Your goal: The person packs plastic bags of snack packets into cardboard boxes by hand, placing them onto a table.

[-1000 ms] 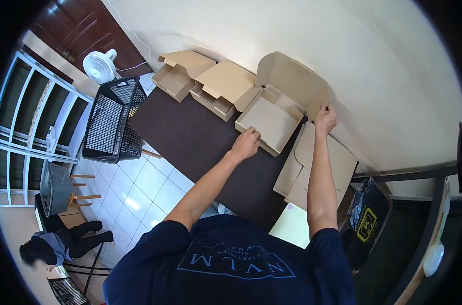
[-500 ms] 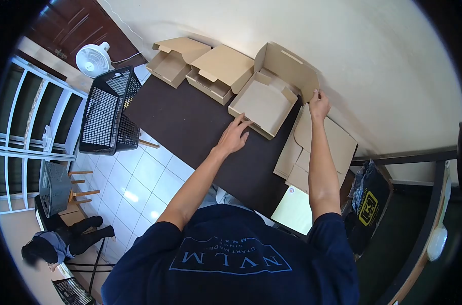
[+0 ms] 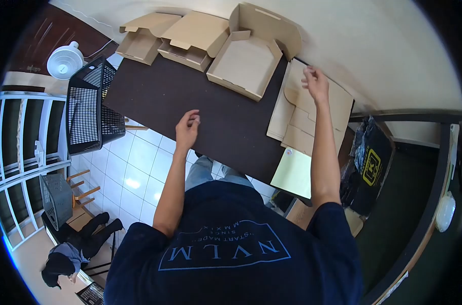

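Above the dark brown table (image 3: 160,96), my left hand (image 3: 188,128) holds nothing, its fingers loosely bent and apart. My right hand (image 3: 316,84) hovers over a stack of flat, unfolded cardboard sheets (image 3: 337,109), also with nothing in it and its fingers a little apart. An open cardboard box (image 3: 243,63) stands just left of that stack, lid raised toward the wall. Beside it are a second cardboard box (image 3: 198,35) with its lid partly down and a third cardboard box (image 3: 142,43) with its lid half lifted.
A pale yellow-green sheet (image 3: 294,173) lies at the table's near right corner. Black plastic baskets (image 3: 83,119) and a white fan (image 3: 65,62) are at the left. Another person (image 3: 63,262) sits at lower left. A black wrapped package (image 3: 375,162) stands at right.
My right hand has let go of the open box's lid and moved over the flat cardboard. My left hand has come away from the box's front edge, toward the left. The view has shifted.
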Motion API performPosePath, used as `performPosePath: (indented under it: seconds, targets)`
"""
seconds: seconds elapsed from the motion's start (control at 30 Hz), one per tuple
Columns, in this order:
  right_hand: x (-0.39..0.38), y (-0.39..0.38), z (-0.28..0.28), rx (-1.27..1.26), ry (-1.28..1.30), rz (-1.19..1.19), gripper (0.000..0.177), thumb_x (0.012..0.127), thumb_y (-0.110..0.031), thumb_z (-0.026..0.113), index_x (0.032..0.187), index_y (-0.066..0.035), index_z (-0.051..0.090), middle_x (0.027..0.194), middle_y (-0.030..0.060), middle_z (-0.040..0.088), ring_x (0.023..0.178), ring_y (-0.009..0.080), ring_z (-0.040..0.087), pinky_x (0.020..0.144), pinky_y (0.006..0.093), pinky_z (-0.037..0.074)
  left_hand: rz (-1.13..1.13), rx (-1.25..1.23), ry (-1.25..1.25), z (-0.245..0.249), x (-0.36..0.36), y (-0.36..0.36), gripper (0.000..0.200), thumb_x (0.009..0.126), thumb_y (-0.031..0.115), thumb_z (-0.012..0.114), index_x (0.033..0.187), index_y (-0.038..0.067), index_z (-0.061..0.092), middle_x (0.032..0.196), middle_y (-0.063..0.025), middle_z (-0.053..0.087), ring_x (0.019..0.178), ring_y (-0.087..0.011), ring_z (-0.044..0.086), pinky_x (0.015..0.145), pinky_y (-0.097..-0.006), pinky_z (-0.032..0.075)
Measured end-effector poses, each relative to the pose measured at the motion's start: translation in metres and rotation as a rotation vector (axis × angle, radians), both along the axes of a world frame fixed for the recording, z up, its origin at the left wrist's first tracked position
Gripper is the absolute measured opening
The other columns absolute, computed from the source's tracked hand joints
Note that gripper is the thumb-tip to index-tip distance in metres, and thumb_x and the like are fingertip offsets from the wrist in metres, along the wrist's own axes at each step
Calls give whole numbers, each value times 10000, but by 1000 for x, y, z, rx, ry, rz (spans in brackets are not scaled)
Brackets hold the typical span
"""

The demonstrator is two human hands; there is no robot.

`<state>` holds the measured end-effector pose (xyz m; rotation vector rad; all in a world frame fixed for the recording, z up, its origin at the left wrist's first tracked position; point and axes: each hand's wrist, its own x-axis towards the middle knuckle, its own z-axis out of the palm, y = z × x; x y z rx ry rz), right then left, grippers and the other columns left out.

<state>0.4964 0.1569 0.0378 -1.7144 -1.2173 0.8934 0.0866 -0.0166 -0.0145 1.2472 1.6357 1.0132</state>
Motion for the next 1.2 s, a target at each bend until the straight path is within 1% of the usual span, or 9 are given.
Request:
performPosePath:
  seconds: [0.1, 0.17, 0.23, 0.3, 0.43, 0.57, 0.8, 0.97, 1.2]
  targets:
    - [13, -74, -32, 60, -126, 86, 268, 901, -266, 623, 978, -16, 682, 794, 84, 674, 649, 127, 619, 554, 258, 491, 27, -37, -42, -4, -12, -21, 266, 904, 18, 546, 1162, 53, 596, 931, -43, 631, 819, -85, 604, 643, -205, 474]
    - [2, -127, -35, -53, -133, 53, 254, 913, -256, 609, 928, -13, 681, 730, 65, 657, 606, 99, 579, 538, 253, 452, -38, -47, -24, -12, -24, -35, 264, 911, -2, 512, 1159, 42, 591, 907, -45, 634, 798, -90, 601, 644, -213, 475]
    - [-23, -173, -30, -187, 50, 25, 257, 924, -243, 595, 867, 2, 648, 678, 48, 615, 583, 92, 563, 505, 248, 434, -26, -49, -75, -9, -27, -52, 263, 863, -27, 492, 1094, 16, 608, 833, -68, 645, 770, -129, 622, 710, -267, 514]
    - [-45, -209, -39, -359, 172, 43, 220, 940, -204, 569, 881, -5, 642, 692, 42, 610, 583, 96, 563, 509, 237, 446, -39, -101, -43, 0, -27, -65, 276, 846, -47, 497, 1092, 17, 606, 825, -63, 643, 781, -130, 625, 714, -270, 517]
    - [-111, -250, -44, -425, 361, 97, 142, 941, -114, 548, 927, -13, 648, 763, 43, 627, 628, 106, 587, 534, 240, 481, -15, -117, -58, 0, -28, -81, 250, 858, -27, 539, 1088, 40, 609, 797, -59, 647, 777, -141, 637, 729, -283, 521]
    - [-173, -242, -41, -478, 299, 291, 172, 936, -173, 583, 1002, -32, 657, 845, 58, 662, 687, 122, 619, 575, 246, 500, 1, -74, -13, -7, -47, -67, 205, 880, 22, 545, 1075, 36, 607, 798, -63, 647, 749, -154, 628, 702, -300, 516]
    - [-249, -163, -26, -399, 150, 612, 175, 909, -190, 622, 1004, -49, 660, 824, 25, 643, 685, 94, 603, 566, 240, 498, 108, -16, -11, -8, -120, -83, 185, 898, 30, 536, 1063, 30, 620, 801, -62, 645, 754, -139, 623, 708, -292, 509]
    - [-301, -111, -22, -369, -78, 601, 174, 914, -181, 608, 1013, -46, 653, 844, 33, 647, 697, 104, 618, 571, 237, 507, 285, -121, -32, -40, -225, -123, 206, 867, 24, 519, 1040, 25, 632, 812, -103, 662, 746, -180, 639, 729, -320, 513]
    - [-447, -107, -38, -470, 77, 583, 191, 926, -192, 592, 1043, -48, 637, 870, 40, 645, 693, 112, 618, 581, 248, 519, 630, -2, -27, -59, -378, -199, 118, 887, 33, 571, 952, 3, 666, 772, -71, 663, 712, -120, 617, 642, -265, 499]
